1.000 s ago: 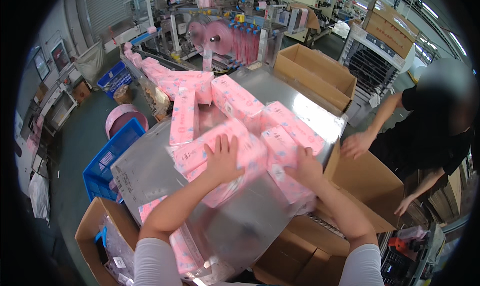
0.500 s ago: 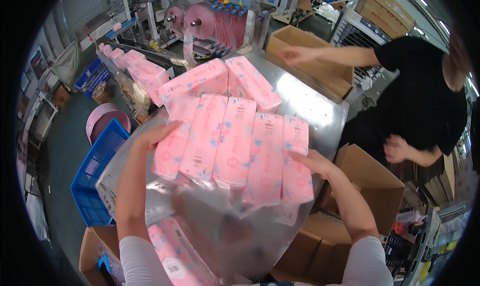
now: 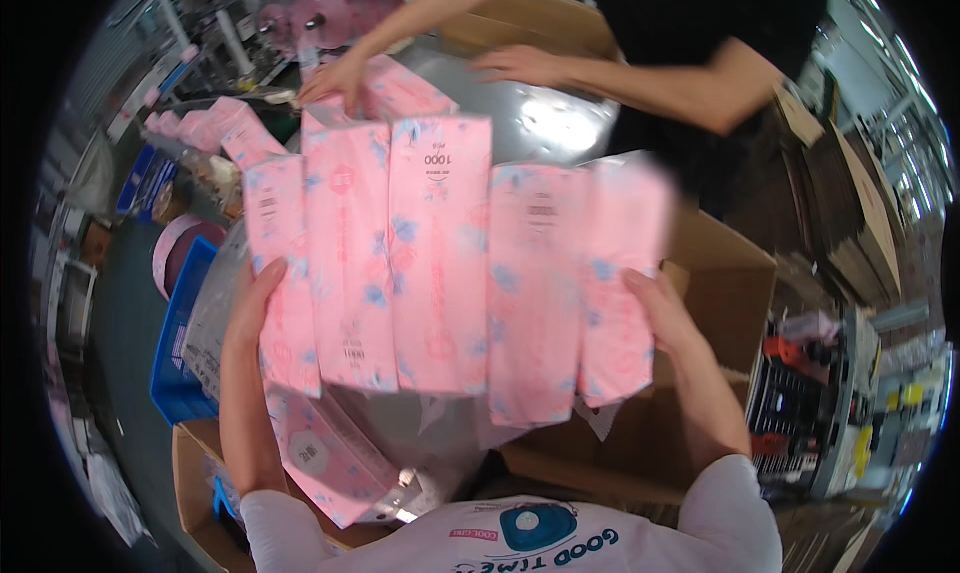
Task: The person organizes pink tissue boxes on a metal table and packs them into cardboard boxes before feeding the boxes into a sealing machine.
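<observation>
A side-by-side row of several pink, blue-flowered tissue packs [image 3: 440,273] is squeezed between my two hands, raised above the metal table. My left hand [image 3: 258,291] presses the row's left end, its thumb on the pack's face. At the opposite end, my right hand [image 3: 655,308] grips the outermost pack, which is blurred by motion. Most of my fingers are hidden behind the packs. Beneath the row, another pink pack [image 3: 335,458] lies on the table near my body.
Across the table [image 3: 470,93], a co-worker's hand [image 3: 342,81] touches more pink packs [image 3: 405,88]; the other hand [image 3: 520,65] hovers over the metal. An open cardboard box [image 3: 720,303] stands at right. On the left are a blue crate [image 3: 180,353] and a line of packs [image 3: 205,128].
The row of packs has risen toward me and shifted slightly right, held in both my hands. The co-worker has leaned in, one hand reaching the far packs.
</observation>
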Action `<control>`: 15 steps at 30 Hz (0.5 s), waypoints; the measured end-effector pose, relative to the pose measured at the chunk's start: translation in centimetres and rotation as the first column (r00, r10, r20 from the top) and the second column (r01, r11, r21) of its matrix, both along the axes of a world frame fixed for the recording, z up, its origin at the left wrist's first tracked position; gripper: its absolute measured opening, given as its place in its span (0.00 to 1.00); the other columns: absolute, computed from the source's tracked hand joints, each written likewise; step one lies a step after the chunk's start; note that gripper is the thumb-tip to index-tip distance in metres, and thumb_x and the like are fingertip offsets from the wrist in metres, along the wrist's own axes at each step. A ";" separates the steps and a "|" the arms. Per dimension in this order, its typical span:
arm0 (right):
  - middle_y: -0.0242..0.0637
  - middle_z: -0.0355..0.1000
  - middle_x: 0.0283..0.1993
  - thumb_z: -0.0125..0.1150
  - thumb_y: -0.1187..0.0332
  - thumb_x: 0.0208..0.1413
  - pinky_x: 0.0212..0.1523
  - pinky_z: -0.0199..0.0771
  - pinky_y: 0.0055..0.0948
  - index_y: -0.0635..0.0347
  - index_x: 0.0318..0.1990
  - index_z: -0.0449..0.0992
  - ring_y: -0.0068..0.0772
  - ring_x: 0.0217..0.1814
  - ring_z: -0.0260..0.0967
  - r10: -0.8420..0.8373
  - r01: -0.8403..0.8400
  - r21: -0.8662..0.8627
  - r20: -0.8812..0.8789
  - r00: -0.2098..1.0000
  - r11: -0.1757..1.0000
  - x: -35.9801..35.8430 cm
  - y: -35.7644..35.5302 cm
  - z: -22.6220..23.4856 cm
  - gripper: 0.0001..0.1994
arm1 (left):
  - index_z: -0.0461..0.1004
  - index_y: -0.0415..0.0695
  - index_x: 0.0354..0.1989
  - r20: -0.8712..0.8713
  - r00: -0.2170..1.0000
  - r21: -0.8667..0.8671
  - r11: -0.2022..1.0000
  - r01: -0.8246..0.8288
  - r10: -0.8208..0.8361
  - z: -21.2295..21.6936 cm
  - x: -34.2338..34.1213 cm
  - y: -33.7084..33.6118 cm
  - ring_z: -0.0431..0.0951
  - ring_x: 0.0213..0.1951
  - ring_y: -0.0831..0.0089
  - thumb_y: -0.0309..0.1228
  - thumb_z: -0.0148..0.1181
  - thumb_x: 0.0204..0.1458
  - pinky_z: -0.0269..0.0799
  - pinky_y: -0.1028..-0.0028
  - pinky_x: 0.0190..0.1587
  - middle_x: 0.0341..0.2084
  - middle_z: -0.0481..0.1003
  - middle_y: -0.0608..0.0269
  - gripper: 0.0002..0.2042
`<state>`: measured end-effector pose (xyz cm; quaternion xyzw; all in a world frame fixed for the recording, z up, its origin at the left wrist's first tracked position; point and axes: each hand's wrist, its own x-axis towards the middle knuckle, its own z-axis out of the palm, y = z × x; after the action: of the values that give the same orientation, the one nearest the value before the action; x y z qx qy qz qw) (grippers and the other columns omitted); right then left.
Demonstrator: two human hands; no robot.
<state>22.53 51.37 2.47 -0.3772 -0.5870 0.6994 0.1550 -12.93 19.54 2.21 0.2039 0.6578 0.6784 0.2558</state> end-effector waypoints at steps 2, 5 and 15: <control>0.39 0.70 0.48 0.60 0.66 0.50 0.49 0.69 0.29 0.68 0.55 0.64 0.29 0.49 0.67 -0.063 0.063 0.002 -0.118 0.991 0.998 8.8 -0.1 2.5 0.25 | 0.64 0.34 0.52 -0.058 0.998 0.113 0.993 -0.027 0.034 1.1 6.5 1.0 0.75 0.40 0.70 0.30 0.58 0.47 0.71 0.74 0.42 0.41 0.73 0.57 0.24; 0.41 0.67 0.54 0.62 0.79 0.35 0.55 0.66 0.35 0.67 0.58 0.61 0.37 0.56 0.65 -0.144 0.126 -0.159 -0.108 0.984 0.979 23.6 -0.4 5.4 0.34 | 0.65 0.36 0.48 -0.047 0.978 -0.049 0.978 0.203 -0.205 -1.3 16.4 1.7 0.73 0.41 0.70 0.32 0.64 0.42 0.70 0.72 0.44 0.41 0.71 0.59 0.25; 0.40 0.72 0.43 0.59 0.69 0.47 0.41 0.70 0.29 0.63 0.49 0.69 0.33 0.43 0.71 -0.209 0.413 -0.217 0.607 0.767 0.884 45.2 -8.5 -21.4 0.20 | 0.51 0.38 0.61 0.374 0.677 -0.371 0.567 0.736 -0.634 -22.8 36.9 10.6 0.64 0.56 0.62 0.31 0.59 0.48 0.59 0.65 0.58 0.55 0.63 0.51 0.32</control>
<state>67.73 42.84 -18.96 -0.6818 -0.4049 0.6088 0.0215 23.93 30.17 -20.62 0.3024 0.6467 0.3495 0.6068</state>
